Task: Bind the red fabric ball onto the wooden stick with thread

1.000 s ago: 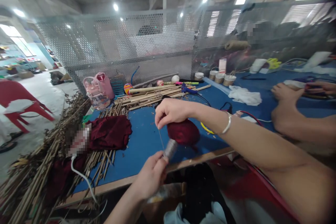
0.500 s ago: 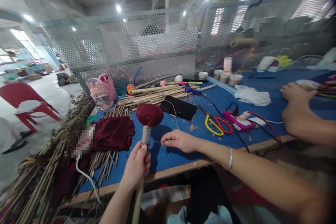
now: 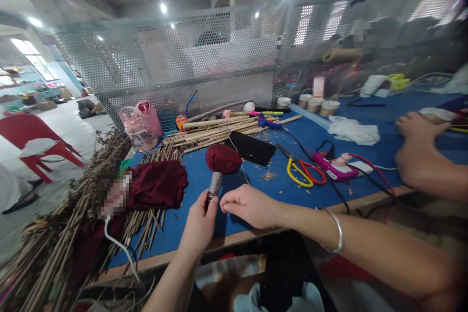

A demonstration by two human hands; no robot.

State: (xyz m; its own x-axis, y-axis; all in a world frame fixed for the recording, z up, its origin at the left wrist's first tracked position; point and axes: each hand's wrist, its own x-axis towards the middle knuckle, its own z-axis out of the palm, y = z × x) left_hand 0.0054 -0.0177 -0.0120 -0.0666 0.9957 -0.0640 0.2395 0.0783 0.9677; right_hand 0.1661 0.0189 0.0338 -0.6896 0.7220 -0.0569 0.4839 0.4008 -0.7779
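My left hand (image 3: 199, 226) is closed around the shaft of a stick with a rounded, dark red cloth-covered head (image 3: 223, 159). Below the head, grey thread (image 3: 215, 184) is wound tightly about the neck. The head tilts a little to the right, above the blue tabletop. Close to the shaft's right side, my right hand (image 3: 252, 205) is pinched, wearing a silver bangle on its wrist. The thread running from its fingertips to the neck shows in the earlier frame but is hardly visible now.
Dark red cloth (image 3: 157, 184) lies over dried stalks (image 3: 69, 214) at left. Behind are wooden sticks (image 3: 208, 134) and black cloth (image 3: 252, 147). Scissors (image 3: 300, 173) and a purple power strip (image 3: 334, 166) lie to the right. Another person's hand (image 3: 420, 131) rests at far right.
My left hand has moved the red-headed stick to the right and tilted it that way. My right hand has come nearer to the shaft, its wrist turned.
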